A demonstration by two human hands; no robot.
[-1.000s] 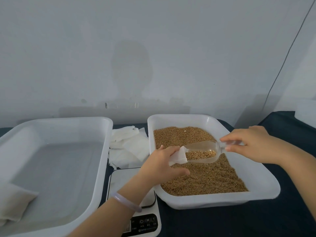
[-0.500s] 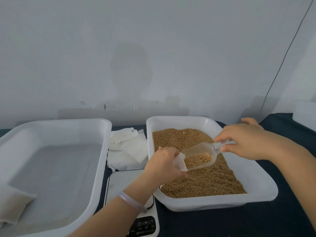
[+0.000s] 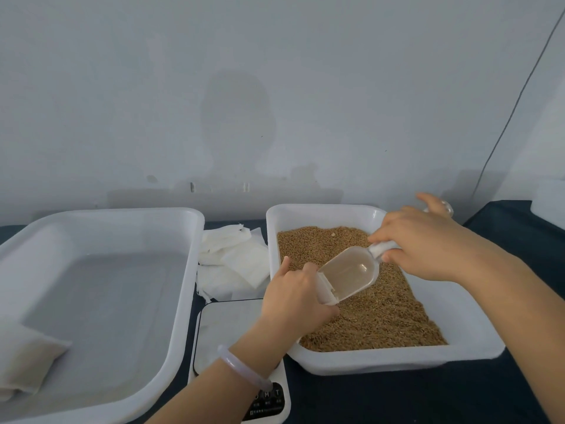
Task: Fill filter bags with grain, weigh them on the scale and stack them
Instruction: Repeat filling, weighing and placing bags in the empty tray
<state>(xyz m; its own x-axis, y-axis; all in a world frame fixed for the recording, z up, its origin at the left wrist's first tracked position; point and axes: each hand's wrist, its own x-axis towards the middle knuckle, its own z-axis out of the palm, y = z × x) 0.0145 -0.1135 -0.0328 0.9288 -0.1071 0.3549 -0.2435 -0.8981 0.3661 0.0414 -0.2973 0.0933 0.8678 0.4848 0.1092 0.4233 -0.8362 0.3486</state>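
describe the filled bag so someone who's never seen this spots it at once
Start at the shallow white plastic tray on the left of the dark table. In its near left corner lies one plump white filter bag. Unlike the flat empty white bags heaped right of that tray, it bulges and lies alone.

We log this as a makeshift weighing and packing bench; we cannot tell what building it is in. Evidence: a bare grey wall (image 3: 275, 71) with one loose cable (image 3: 513, 111) running up it, and a table (image 3: 397, 399) under dark cloth. On it stand a white tray (image 3: 397, 361) of grain (image 3: 382, 316), a second tray (image 3: 191, 270), a small digital scale (image 3: 226, 325) between them, and a pile of empty filter bags (image 3: 232, 264) behind the scale.
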